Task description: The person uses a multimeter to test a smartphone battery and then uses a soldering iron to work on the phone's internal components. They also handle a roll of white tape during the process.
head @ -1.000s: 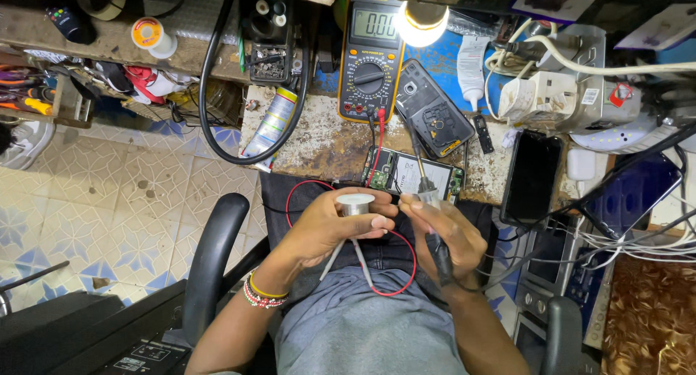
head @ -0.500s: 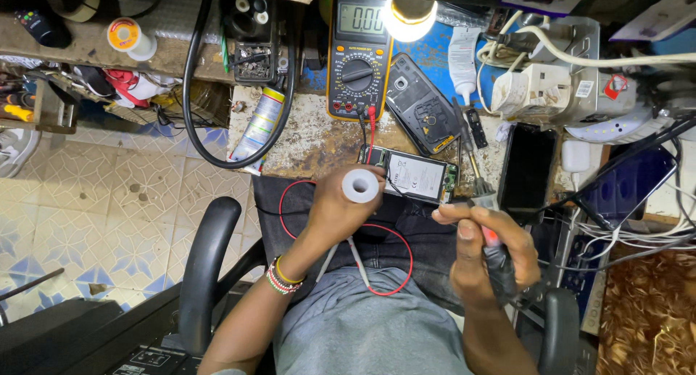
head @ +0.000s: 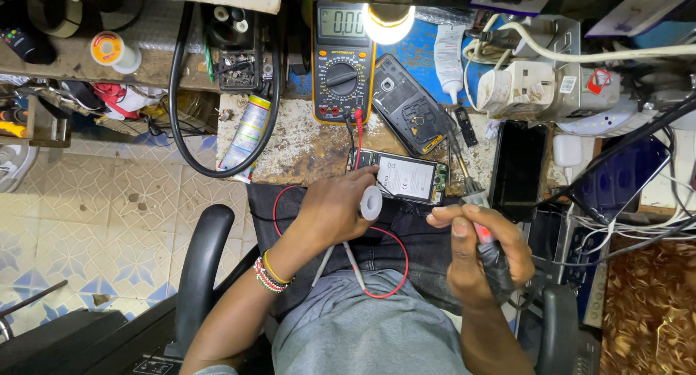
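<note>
Head view | left hand (head: 335, 209) closed in a grip on a solder spool (head: 371, 202), held just above the opened phone (head: 403, 177) at the tabletop (head: 312, 146) edge | right hand (head: 478, 253) grips a soldering iron (head: 475, 208), tip near the phone's right end | multimeter (head: 343, 63) behind.

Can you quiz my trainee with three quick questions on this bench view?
1. True or false: the right hand holds a soldering iron.
2. What does the left hand hold? A. tweezers B. solder spool C. phone back
3. The opened phone lies just below the yellow ____.

Key: 1 true; 2 B; 3 multimeter.
</note>
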